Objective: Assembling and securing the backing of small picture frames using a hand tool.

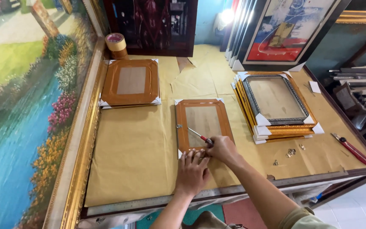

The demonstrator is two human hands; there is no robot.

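A picture-framing workshop: stacked frames [276, 106], a paper-covered workbench [132, 157], and leaning paintings [22, 106].

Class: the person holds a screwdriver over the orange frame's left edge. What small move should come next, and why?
Probably lower the screwdriver tip onto the small metal fitting at the orange frame's left edge: the right hand grips the tool aimed there, and the left hand already steadies the frame's near end.

A large landscape painting [18, 106] in a gold frame leans along the left of the tabletop [136, 157]. A tape roll [116, 43] stands at the back, near a second wooden frame [130, 82]. A stack of frames [276, 106] lies right, with small metal fittings [291, 152] and a red cutter [351, 149] nearby.
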